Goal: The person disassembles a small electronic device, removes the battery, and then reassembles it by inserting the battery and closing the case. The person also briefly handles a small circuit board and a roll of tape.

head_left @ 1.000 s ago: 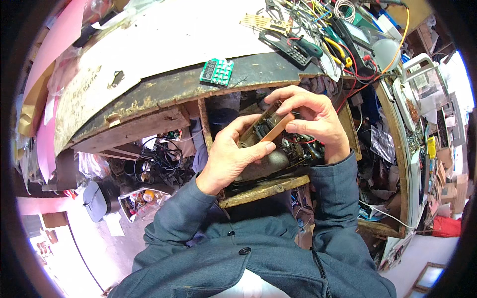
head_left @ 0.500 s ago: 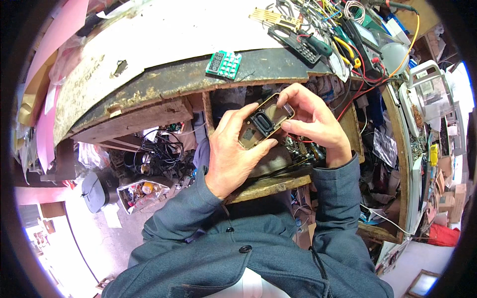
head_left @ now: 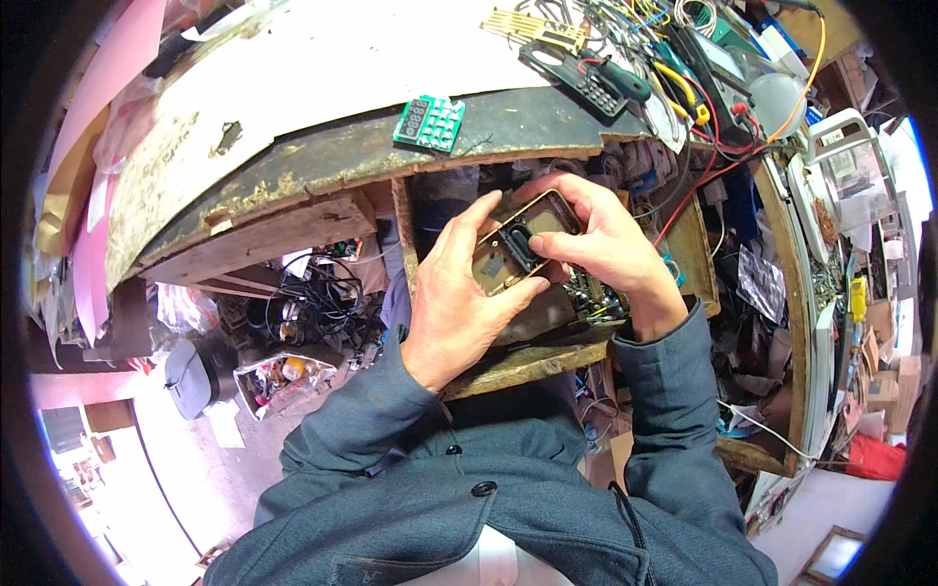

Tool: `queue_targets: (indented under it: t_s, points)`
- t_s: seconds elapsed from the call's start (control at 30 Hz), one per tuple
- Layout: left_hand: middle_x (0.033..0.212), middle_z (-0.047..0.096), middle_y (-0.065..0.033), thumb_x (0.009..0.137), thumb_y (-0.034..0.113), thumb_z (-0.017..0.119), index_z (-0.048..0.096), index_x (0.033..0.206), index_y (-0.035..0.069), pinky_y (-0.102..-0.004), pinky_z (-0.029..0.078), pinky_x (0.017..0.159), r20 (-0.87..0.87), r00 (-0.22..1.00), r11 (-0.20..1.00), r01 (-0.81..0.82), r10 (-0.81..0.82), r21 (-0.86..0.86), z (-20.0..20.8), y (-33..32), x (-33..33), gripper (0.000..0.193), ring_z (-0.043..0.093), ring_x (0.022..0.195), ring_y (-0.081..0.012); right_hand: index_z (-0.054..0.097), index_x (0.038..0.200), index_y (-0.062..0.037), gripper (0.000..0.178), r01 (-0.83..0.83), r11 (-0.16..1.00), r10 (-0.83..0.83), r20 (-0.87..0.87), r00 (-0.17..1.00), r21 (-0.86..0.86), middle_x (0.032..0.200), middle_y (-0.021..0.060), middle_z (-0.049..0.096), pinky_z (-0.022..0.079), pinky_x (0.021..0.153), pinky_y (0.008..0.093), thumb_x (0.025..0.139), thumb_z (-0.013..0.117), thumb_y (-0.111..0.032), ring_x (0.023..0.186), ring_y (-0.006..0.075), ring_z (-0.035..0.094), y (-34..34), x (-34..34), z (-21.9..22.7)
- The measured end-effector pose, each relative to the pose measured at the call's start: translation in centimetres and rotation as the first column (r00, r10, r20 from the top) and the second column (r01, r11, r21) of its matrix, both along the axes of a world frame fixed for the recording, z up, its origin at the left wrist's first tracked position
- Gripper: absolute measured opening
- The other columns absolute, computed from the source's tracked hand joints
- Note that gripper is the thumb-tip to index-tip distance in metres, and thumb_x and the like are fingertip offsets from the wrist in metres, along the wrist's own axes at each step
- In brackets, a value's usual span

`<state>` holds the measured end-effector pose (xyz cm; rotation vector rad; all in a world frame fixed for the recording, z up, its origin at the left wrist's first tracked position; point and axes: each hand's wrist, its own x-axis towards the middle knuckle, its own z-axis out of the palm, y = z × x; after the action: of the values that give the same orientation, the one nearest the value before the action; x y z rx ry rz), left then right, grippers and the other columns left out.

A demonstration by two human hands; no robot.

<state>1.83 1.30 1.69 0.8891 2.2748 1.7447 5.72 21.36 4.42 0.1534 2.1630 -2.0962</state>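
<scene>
Over the open drawer, both my hands hold a small rectangular casing (head_left: 493,266) with a brownish-gold rim, its hollow side facing up. A black oval-shaped part (head_left: 517,246) sits in the middle of it. My left hand (head_left: 451,298) is closed along the casing's left and lower edges, between fingers and thumb. My right hand (head_left: 616,239) wraps its fingers round the far right edge, while its thumb presses down beside the black part. On the bench edge beyond lies a green circuit board (head_left: 430,124) with a dark digit display and white buttons.
The pulled-out wooden drawer (head_left: 547,369) contains metal odds and ends. A black keypad cover (head_left: 576,83), a dark-handled screwdriver (head_left: 625,80), yellow-handled pliers (head_left: 696,98) and a meter (head_left: 721,73) with red leads crowd the right of the bench (head_left: 337,156). Tangled black cables (head_left: 327,303) lie lower left.
My right hand has shifted from the casing's right end to grip round it, its thumb now pressing inside near the black part. The view has moved slightly.
</scene>
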Motion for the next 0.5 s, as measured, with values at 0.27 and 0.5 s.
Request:
queue_targets:
  t_s: [0.27,0.5]
  points:
    - [0.102,0.069,-0.0073,0.095,0.015,0.073,0.049,0.140,-0.002,-0.0261,0.052,0.085,0.435,0.875,0.956,0.094,-0.212,0.277,-0.5,0.1,-0.3,0.053,0.064,0.096,-0.0117,0.057,0.128,-0.0019,0.044,-0.081,0.995,0.081,0.014,0.997,0.056,0.079,-0.0007,0.062,0.047,0.052,0.0227,0.085,0.068,-0.003,0.057,0.0071,0.056,-0.1,0.4,1.4]
    - [0.096,0.071,-0.0113,0.092,0.006,0.062,0.055,0.116,0.000,-0.0301,0.061,0.059,0.751,0.465,0.881,0.181,-0.468,0.437,0.4,-0.1,-2.0,0.025,0.072,0.068,-0.0206,0.055,0.137,-0.0037,0.048,-0.135,0.977,0.180,-0.299,0.937,0.163,0.095,0.0001,0.066,0.050,0.061,0.0222,0.095,0.071,-0.017,0.072,0.0049,0.060,0.6,-0.2,0.1]
